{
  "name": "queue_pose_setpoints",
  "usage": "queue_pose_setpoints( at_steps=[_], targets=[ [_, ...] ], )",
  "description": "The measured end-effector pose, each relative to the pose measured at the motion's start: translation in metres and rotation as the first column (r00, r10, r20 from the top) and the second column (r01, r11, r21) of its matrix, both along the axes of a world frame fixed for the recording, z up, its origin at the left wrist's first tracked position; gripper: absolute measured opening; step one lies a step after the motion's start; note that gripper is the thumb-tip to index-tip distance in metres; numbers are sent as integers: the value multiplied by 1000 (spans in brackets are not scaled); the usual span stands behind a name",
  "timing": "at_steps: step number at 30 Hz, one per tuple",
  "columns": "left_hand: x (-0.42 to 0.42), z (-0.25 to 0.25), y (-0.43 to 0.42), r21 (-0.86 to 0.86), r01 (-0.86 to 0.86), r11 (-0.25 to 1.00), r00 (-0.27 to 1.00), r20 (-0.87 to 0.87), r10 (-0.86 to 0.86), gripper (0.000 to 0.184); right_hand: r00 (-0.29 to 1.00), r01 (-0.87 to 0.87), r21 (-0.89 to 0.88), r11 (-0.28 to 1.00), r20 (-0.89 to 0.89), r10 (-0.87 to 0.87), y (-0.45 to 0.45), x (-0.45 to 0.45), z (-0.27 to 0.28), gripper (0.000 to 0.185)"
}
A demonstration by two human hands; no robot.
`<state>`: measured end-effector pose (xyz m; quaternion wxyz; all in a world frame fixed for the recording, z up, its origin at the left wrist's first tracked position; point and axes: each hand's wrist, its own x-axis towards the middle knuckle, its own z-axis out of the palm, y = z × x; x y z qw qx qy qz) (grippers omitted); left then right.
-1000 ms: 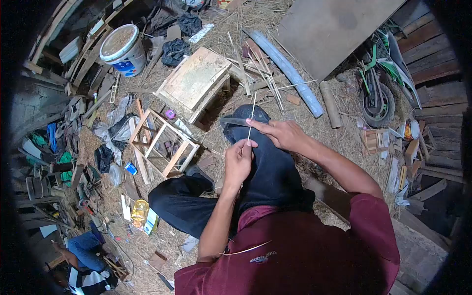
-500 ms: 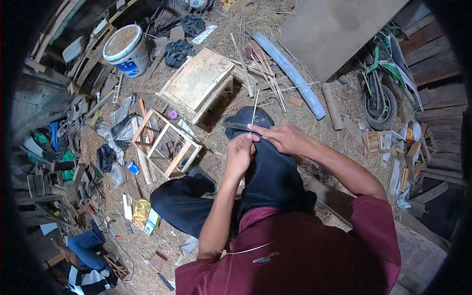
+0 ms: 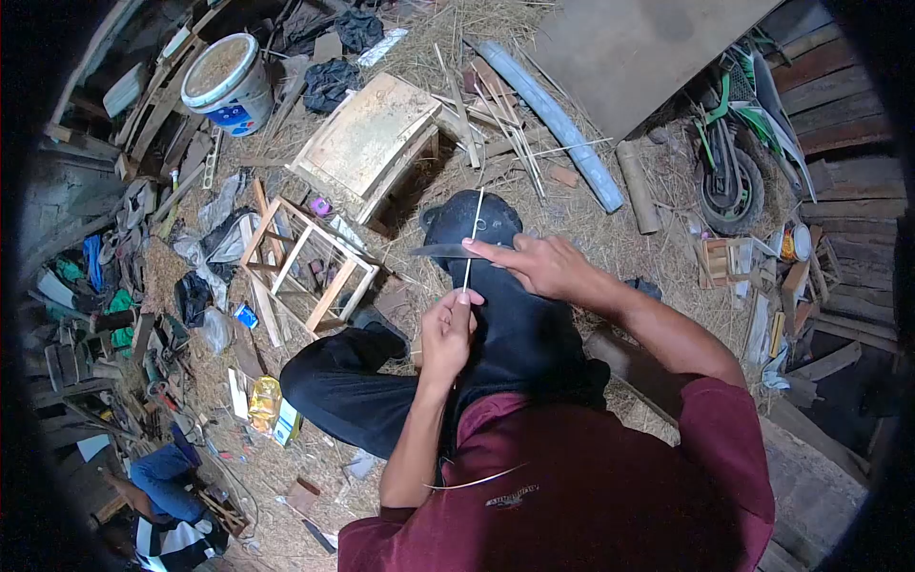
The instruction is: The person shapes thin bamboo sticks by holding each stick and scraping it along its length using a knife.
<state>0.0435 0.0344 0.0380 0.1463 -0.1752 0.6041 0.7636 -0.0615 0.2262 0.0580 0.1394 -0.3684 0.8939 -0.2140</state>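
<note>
A thin pale strip (image 3: 479,212) runs up from my left hand (image 3: 448,334), whose thumb and fingers pinch its lower part. My right hand (image 3: 543,264) is closed on a knife, its handle hidden in the fist. The knife's blade (image 3: 434,251) points left and crosses the strip, with my index fingertip pressed at the crossing. Both hands are over my dark-trousered leg, and the strip's upper part lies over the dark knee (image 3: 467,221).
A wooden bench (image 3: 367,138) stands ahead, with a small wooden frame (image 3: 310,267) to its left. Beyond are a bucket (image 3: 229,81), a blue-grey pole (image 3: 553,124) and a motorbike (image 3: 734,181). Another person (image 3: 167,486) sits at lower left.
My left hand has moved down and toward me, away from the blade, so more strip shows between the hands. My right hand and the knife have shifted slightly left.
</note>
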Motion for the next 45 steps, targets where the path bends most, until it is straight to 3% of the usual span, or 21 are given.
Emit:
queue_pose_setpoints(
  at_steps=[3,9,13,14,18,20,31,36,38,40,45],
  targets=[
    [13,1,1,-6,-32,999,999,-7,32,26,1000,19,59,998,-16,-18,-1,3,5,60],
    [59,10,-5,-35,12,999,1000,3,-12,26,975,214,-43,976,-46,-216,11,-9,-16,60],
    [38,9,-10,-76,-36,996,999,-23,34,26,978,190,-202,961,-52,-204,15,-12,-6,60],
    [25,11,-10,-11,-33,999,999,-31,33,25,981,159,-220,962,-75,-179,15,-11,-7,61],
    [-36,4,11,-233,26,972,975,-210,-77,24,997,-32,-110,993,-68,25,15,-6,1,69],
    [-52,-8,20,-316,61,947,964,-229,-138,23,999,11,-67,998,-39,-14,17,-8,1,71],
    [38,-8,5,-100,65,993,994,-81,-73,24,981,189,-172,967,-2,-192,20,-15,-12,66],
    [13,-7,6,-21,29,999,999,-35,-29,25,998,67,-165,984,-9,-69,13,-14,-5,62],
    [-25,-3,14,-71,17,997,993,-115,-25,24,1000,-16,-154,988,-4,16,12,-10,-4,62],
    [-42,-7,18,-81,25,996,986,-161,-38,24,1000,11,-97,995,-14,-13,6,-11,1,64],
    [-28,-15,16,-135,29,990,986,-161,-51,24,1000,15,-13,1000,4,-15,9,-9,2,66]
  ],
)
